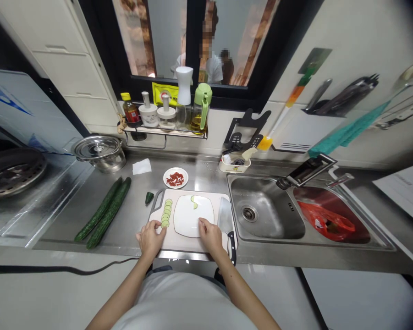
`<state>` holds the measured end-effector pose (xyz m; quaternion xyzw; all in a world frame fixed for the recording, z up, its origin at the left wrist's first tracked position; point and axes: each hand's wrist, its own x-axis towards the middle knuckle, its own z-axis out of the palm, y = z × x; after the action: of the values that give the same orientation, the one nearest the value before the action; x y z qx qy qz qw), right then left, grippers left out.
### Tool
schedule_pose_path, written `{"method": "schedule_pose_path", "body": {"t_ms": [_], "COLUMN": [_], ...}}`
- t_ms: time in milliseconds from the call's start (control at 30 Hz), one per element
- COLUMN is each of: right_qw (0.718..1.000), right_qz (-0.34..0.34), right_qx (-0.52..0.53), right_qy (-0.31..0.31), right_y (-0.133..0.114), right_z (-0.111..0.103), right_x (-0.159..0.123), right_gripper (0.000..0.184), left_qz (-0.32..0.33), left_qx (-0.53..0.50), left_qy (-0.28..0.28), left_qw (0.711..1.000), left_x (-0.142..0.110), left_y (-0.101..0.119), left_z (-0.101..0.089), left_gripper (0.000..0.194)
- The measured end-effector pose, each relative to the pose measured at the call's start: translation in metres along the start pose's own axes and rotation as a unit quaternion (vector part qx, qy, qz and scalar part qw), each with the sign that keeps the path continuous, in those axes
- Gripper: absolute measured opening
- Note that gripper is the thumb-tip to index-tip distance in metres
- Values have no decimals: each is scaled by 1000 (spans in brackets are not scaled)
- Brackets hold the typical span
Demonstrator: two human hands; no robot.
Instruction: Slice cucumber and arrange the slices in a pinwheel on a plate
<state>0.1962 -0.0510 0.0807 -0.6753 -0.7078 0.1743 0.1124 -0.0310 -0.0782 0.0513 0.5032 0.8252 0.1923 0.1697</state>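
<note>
Plate (189, 222) on cutting bd (165, 241), btwn cuke slices (166, 212) (L) & knife (224, 215) (R).

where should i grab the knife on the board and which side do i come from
Best by the black handle, probably with the right hand from the near right. The knife lies with its handle toward the person at the near right corner of the board, while the broad blade points away, beside the plate.

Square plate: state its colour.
The square plate is white with a dark edge, in the head view.
</note>
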Motion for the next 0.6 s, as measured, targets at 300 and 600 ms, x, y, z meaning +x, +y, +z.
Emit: {"method": "schedule_pose_path", "body": {"t_ms": [300, 600], "right_qw": [1000, 997], "right_qz": [5, -14], "right_qx": [3, 66], "right_qy": [0, 33], "right_y": [0, -7], "right_z": [-2, -15], "right_x": [-1, 7], "right_gripper": [40, 41], "left_qz": [1, -7], "left_qx": [-26, -300], "left_qy": [6, -23], "left_qw": [1000, 954], "left_x": [-2, 11], "left_y": [6, 26], "left_z": [1, -15], "left_gripper": [12, 28]}}
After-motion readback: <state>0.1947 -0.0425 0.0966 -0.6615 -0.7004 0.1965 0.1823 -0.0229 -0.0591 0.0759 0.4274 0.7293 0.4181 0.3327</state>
